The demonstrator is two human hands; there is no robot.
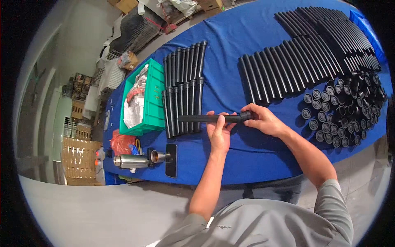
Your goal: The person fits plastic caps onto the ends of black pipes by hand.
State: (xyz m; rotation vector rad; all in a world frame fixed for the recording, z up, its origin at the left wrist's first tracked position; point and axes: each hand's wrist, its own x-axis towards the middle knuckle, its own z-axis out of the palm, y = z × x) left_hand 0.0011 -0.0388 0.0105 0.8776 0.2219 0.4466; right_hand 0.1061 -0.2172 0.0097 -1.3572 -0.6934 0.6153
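A black plastic tube point(193, 118) lies level across my left hand point(219, 133), whose fingers and thumb are closed round it. My right hand point(263, 119) grips a black ribbed cap point(246, 115) at the tube's right end. To the left, tubes with caps on their ends point(181, 88) lie in two rows. Beyond my hands, plain black tubes point(284, 70) lie side by side. On the right is a heap of loose black caps point(335, 111), many with their round ends facing up.
A green crate point(154, 96) with papers inside stands on the blue cloth point(222, 41) at left. Near the front edge are a steel flask point(133, 161), a metal cup point(157, 156) and a phone point(171, 160). More tubes point(345, 33) fill the far right, beside a blue bin point(368, 31).
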